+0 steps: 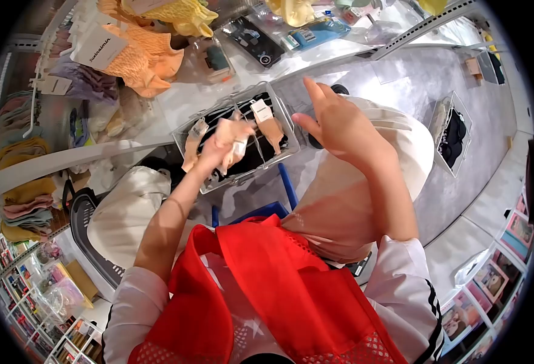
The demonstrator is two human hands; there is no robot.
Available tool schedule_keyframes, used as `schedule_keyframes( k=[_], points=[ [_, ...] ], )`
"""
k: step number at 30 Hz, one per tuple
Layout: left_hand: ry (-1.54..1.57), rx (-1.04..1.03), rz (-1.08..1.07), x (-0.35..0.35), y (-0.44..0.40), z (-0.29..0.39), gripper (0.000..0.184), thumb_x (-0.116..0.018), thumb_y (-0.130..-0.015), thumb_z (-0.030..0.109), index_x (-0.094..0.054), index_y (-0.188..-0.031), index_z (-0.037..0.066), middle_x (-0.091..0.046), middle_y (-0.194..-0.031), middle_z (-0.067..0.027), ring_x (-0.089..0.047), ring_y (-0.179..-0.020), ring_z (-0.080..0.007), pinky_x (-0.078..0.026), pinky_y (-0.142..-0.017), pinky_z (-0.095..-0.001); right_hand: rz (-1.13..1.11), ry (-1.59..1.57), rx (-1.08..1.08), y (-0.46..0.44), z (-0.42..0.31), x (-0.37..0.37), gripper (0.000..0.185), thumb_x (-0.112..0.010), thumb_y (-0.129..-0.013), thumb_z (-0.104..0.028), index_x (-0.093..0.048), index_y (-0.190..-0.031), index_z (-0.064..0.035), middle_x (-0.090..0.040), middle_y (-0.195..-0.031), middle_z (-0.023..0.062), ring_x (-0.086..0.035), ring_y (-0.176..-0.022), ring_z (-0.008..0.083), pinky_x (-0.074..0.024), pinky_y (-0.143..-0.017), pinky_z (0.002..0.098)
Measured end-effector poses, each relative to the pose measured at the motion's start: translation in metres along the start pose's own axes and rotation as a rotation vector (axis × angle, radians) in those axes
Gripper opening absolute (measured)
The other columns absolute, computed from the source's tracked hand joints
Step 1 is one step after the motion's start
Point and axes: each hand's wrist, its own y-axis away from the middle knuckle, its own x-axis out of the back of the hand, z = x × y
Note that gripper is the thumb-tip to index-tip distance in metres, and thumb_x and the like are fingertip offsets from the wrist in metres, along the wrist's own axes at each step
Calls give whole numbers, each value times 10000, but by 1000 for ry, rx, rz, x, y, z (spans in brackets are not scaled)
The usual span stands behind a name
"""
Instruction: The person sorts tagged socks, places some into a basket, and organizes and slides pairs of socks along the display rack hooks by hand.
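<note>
My left hand (215, 151) is closed on a beige packaged item (233, 136), held over a white wire basket (209, 188). Inside the basket lie black items (251, 156) and another beige item with a white tag (270, 130). More beige fabric (194, 142) shows at the basket's left side. To the right of the basket, my right hand (333, 121) is raised with thumb and fingers apart, and nothing is in it.
Orange socks (148, 57) hang from hooks at the upper left. Packaged goods, among them a blue packet (318, 33), lie on the white shelf. A second basket (452, 136) with black items stands on the floor at right. A dark grey basket (91, 233) is at left.
</note>
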Motion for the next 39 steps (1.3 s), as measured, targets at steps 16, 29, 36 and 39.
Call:
schedule_keyframes(
  k=[16, 29, 36, 39],
  points=[
    [720, 284, -280, 50, 111, 133, 574, -527, -748, 229, -366, -1221, -52, -524, -1137, -195, -542, -1030, -299, -427, -905, -412, -798, -1613, -667, -38, -72, -74, 466, -427, -901, -346, -404, -1166, 36, -502, -1125, 191, -561, -921, 262, -455, -804, 364],
    [643, 51, -53, 56, 84, 156, 476, -590, -804, 183, -404, -1194, -17, -563, -1076, -130, -583, -966, -208, -489, -816, -329, -17, -1302, -459, -99, -73, -78, 310, -559, -793, -118, -484, -1039, 57, -583, -923, 116, -558, -846, 152, -441, -724, 274],
    [615, -31, -29, 75, 102, 159, 454, -591, -733, 50, -452, -1160, -12, -576, -1040, -110, -591, -907, -182, -492, -778, -308, -205, -1538, -286, -92, -89, -64, 320, -554, -832, -72, -411, -1102, 25, -594, -921, 106, -570, -804, 131, -461, -717, 253],
    [428, -58, -58, 82, 113, 160, 407, -587, -713, 22, -492, -1107, -18, -585, -1008, -97, -587, -882, -169, -478, -770, -295, -201, -1510, -196, -87, -91, -69, 360, -553, -822, -12, -371, -1132, -13, -579, -971, 117, -569, -832, 130, -464, -721, 257]
  ],
)
